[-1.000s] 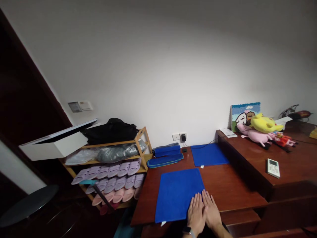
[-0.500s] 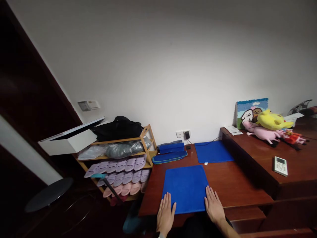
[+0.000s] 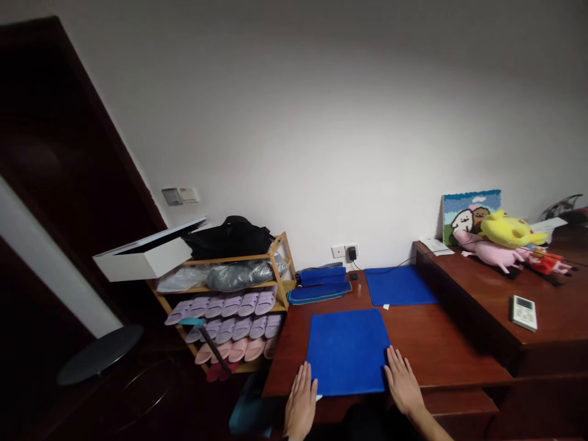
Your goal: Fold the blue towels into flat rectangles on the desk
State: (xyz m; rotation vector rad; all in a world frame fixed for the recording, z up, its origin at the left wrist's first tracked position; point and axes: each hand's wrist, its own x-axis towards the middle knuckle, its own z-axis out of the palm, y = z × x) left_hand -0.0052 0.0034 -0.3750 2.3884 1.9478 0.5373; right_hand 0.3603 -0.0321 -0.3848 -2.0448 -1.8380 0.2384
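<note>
A square blue cloth [image 3: 348, 350] lies flat on the near part of a dark red wooden table [image 3: 432, 346]. My left hand [image 3: 301, 405] rests flat at the cloth's near left corner, fingers stretched out. My right hand [image 3: 403, 386] lies flat at the cloth's near right edge, fingers slightly spread. Neither hand holds anything. A second blue cloth [image 3: 399, 285] lies further back on the table, near the wall.
Folded blue cloths [image 3: 321, 283] sit at the table's back left. A wooden rack [image 3: 275, 269] with several slippers, a black bag and a white box stands left. A higher desk [image 3: 496, 306] on the right carries plush toys [image 3: 500, 240] and a remote [image 3: 523, 312].
My hands, side by side at the cloth's near right corner one second ago, have spread apart to its left and right near corners. The view has shifted slightly.
</note>
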